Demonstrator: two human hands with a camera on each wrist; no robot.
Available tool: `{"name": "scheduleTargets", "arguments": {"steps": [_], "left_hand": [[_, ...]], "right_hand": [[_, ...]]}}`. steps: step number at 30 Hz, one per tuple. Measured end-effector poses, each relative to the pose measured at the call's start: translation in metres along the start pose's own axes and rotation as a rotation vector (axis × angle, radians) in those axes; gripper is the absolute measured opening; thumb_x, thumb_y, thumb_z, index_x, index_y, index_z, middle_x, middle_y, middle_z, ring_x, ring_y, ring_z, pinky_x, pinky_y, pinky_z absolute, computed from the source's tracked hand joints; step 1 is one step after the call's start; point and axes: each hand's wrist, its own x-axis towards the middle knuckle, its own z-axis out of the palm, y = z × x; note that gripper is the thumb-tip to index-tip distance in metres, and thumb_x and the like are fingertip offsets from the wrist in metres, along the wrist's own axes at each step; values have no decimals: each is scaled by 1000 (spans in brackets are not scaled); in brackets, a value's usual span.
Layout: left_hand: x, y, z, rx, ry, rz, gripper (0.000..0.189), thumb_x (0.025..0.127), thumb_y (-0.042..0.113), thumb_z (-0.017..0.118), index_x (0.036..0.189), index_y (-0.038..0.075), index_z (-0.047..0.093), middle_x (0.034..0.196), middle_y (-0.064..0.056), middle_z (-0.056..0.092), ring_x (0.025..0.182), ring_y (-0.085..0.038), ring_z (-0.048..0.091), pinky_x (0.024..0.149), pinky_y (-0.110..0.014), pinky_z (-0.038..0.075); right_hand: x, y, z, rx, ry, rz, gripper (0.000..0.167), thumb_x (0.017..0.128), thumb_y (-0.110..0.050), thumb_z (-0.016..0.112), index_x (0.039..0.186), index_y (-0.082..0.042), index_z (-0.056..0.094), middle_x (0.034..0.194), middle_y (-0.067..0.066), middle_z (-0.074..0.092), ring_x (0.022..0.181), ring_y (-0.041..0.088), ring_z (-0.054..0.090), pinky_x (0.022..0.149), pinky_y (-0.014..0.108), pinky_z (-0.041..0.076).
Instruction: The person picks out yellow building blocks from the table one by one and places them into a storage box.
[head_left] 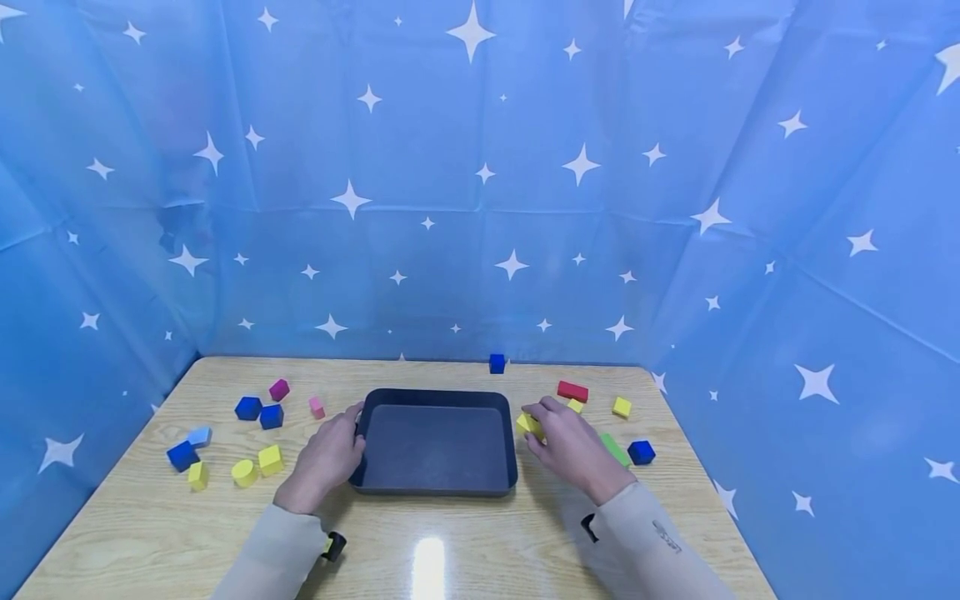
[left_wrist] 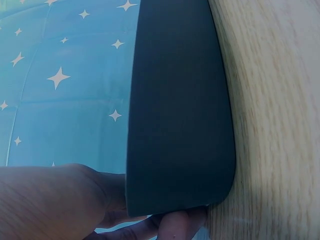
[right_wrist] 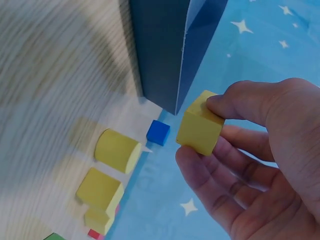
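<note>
A dark grey rectangular tray (head_left: 435,450) lies at the middle of the wooden table, with nothing inside it. My left hand (head_left: 327,454) holds the tray's left side; in the left wrist view its fingers (left_wrist: 174,226) curl round the tray's near corner. Just right of the tray, my right hand (head_left: 573,442) pinches a yellow cube (right_wrist: 200,127) between thumb and fingertips. The right wrist view shows that cube beside the tray's wall (right_wrist: 161,50). Below it there are a yellow cylinder (right_wrist: 117,150) and a yellow block (right_wrist: 101,189).
Left of the tray lie blue cubes (head_left: 248,408), a yellow cylinder (head_left: 243,473), yellow blocks (head_left: 271,460) and pink blocks (head_left: 317,407). On the right are a red block (head_left: 573,391), a green block (head_left: 615,450) and a blue block (head_left: 641,452). A blue cube (head_left: 497,363) sits at the back edge.
</note>
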Motion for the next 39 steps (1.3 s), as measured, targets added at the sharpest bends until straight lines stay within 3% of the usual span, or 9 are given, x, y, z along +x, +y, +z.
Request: {"name": "scheduleTargets", "arguments": {"steps": [7, 12, 21, 26, 39], "left_hand": [[0, 0, 0, -18, 14, 15, 63, 113, 5, 65, 173, -6, 47, 136, -27, 76, 88, -24, 68, 71, -42, 59], [0, -1, -1, -5, 14, 15, 64, 113, 6, 66, 173, -5, 47, 140, -29, 75, 93, -26, 72, 78, -49, 64], [-1, -2, 1, -6, 16, 5, 63, 113, 6, 65, 173, -4, 47, 144, -30, 74, 93, -28, 72, 79, -49, 65], [-1, -1, 1, -8, 21, 12, 63, 113, 6, 65, 173, -5, 47, 145, -32, 74, 94, -28, 73, 81, -50, 66], [1, 0, 2, -4, 16, -9, 64, 113, 7, 66, 173, -4, 47, 143, -30, 74, 94, -28, 72, 81, -49, 66]], "right_hand": [[6, -4, 1, -19, 15, -23, 39, 103, -14, 90, 139, -2, 81, 118, 11, 80, 82, 10, 61, 76, 27, 64], [11, -6, 2, -23, 28, -57, 38, 102, -14, 90, 138, -2, 82, 116, 10, 80, 80, 9, 59, 72, 26, 59], [26, -18, -1, -32, 25, -106, 39, 102, -15, 91, 138, -3, 81, 117, 9, 79, 88, 14, 68, 83, 32, 68], [34, -25, -2, -31, 25, -147, 39, 101, -13, 91, 138, -3, 81, 115, 9, 79, 88, 15, 70, 83, 34, 68], [59, -44, -3, -12, -54, -182, 41, 105, -14, 88, 143, -2, 78, 122, 12, 77, 95, 19, 73, 90, 38, 70]]}}
